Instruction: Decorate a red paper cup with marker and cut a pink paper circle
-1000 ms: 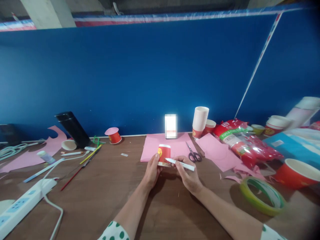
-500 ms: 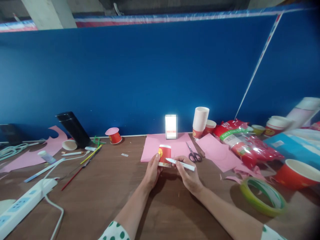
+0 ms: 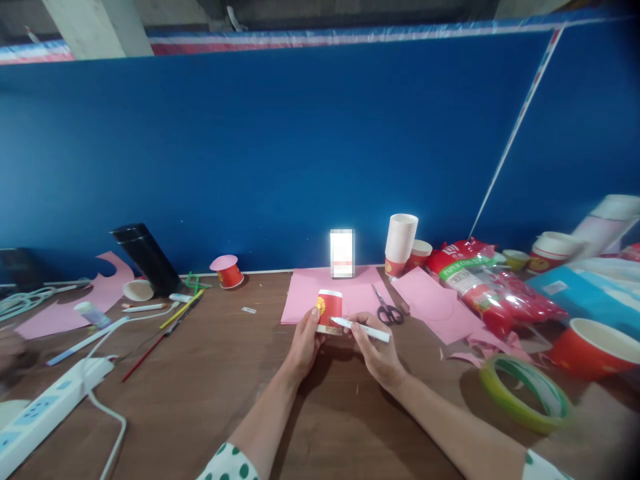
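My left hand (image 3: pixel 304 339) is closed around the left side of a red paper cup (image 3: pixel 331 308) with a yellow print and a white band at its lower edge. In my right hand (image 3: pixel 376 353) is a white marker (image 3: pixel 367 329), pinched between thumb and fingers. Its tip points left and lies at the lower right of the cup; whether it touches the surface I cannot tell. Behind the cup lie pink paper sheets (image 3: pixel 295 293), with a bright phone-like screen (image 3: pixel 343 253) upright at their back. Dark-handled scissors (image 3: pixel 389 313) rest just right of the sheets.
To the right are stacked white cups (image 3: pixel 401 237), a red bag of paper cups (image 3: pixel 470 280) and a tape roll (image 3: pixel 525 393). A black bottle (image 3: pixel 145 257), a power strip (image 3: pixel 55 407) and a red cup with a pink disc (image 3: pixel 230 273) stand left. Another person's blurred hand (image 3: pixel 13 357) shows at the left edge.
A blurred hand of another person has come in at the left edge, and the pink paper there has shifted slightly. My hands, the cup and the marker look almost unmoved.
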`<state>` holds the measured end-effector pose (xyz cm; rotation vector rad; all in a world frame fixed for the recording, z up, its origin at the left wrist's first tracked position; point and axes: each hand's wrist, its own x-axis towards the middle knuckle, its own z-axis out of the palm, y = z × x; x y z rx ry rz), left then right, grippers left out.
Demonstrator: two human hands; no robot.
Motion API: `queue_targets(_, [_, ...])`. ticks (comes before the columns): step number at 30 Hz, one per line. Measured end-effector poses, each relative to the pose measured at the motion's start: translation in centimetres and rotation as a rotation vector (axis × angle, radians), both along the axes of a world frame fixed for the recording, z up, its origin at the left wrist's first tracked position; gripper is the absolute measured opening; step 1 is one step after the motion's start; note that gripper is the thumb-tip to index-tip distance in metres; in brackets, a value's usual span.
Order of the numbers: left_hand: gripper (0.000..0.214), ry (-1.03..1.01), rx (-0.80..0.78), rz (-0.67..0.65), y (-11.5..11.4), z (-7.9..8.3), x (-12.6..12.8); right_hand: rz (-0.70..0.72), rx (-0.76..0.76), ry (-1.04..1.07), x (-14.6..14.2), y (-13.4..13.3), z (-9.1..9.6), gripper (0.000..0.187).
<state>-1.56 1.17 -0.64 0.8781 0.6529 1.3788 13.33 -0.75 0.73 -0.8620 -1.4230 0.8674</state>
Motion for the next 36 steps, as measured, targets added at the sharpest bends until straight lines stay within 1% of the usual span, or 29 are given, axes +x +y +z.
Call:
queue_targets(6, [0.03, -0.026, -0.004, 0.002, 0.02, -0.06, 0.06, 0.014, -0.017, -0.011, 0.0, 0.05, -0.06, 0.018])
queue_targets(11, [0.031, -0.028, -0.02, 0.015, 0.03, -0.08, 0.02, 0.001, -0.042, 0.028, -0.02, 0.11, -0.02, 0.018])
queue_targets(18, [0.032, -0.04, -0.015, -0.006, 0.07, 0.04, -0.04, 0.038, -0.051, 0.002, -0.01, -0.02, 0.27, 0.02])
queue_targets(22, [0.034, -0.047, -0.042, 0.004, 0.1, 0.08, -0.04, 0.027, -0.059, 0.03, -0.03, 0.06, 0.18, 0.02])
queue_targets(29, [0.032, -0.089, -0.107, 0.026, 0.06, 0.53, -0.03, 0.046, -0.066, 0.015, -0.07, 0.03, 0.13, 0.022])
queue_targets(32, [0.031, -0.102, -0.103, 0.023, 0.09, 0.43, -0.03, 0.032, -0.069, 0.035, -0.06, 0.05, 0.2, 0.023])
queue_targets(36, [0.029, -0.106, -0.105, 0.036, 0.13, 0.34, -0.02, 0.051, -0.077, 0.017, -0.04, -0.04, 0.39, 0.023])
